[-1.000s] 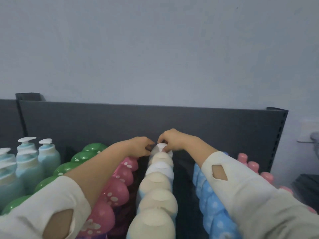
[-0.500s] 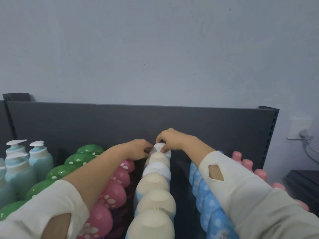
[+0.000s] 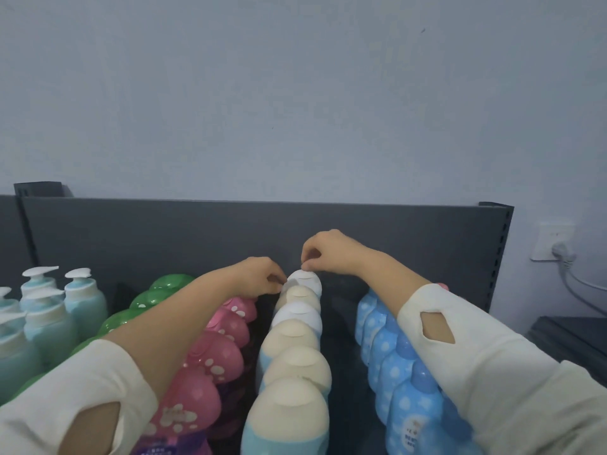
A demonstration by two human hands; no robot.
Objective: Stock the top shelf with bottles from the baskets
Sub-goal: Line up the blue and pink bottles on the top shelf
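A row of cream- and white-capped bottles point(image 3: 292, 366) runs back along the dark top shelf point(image 3: 341, 343). The rearmost one, a white-capped bottle point(image 3: 305, 281), stands near the shelf's back panel point(image 3: 197, 231). My left hand point(image 3: 259, 275) pinches the left side of its cap with curled fingers. My right hand point(image 3: 328, 252) hovers a little higher, and its curled fingertips meet the very top of the same cap. Both forearms reach over the other rows. No basket is in view.
Teal pump bottles point(image 3: 49, 310) stand at the far left, then green-capped bottles point(image 3: 164, 290) and pink spotted bottles point(image 3: 223, 353). Blue spotted bottles point(image 3: 384, 356) line the right under my right arm. A wall socket with a plug point(image 3: 555, 246) is at right.
My right hand has risen slightly, from gripping around the cap to touching only its top. The left hand stays at the cap's side. The view shifted a little.
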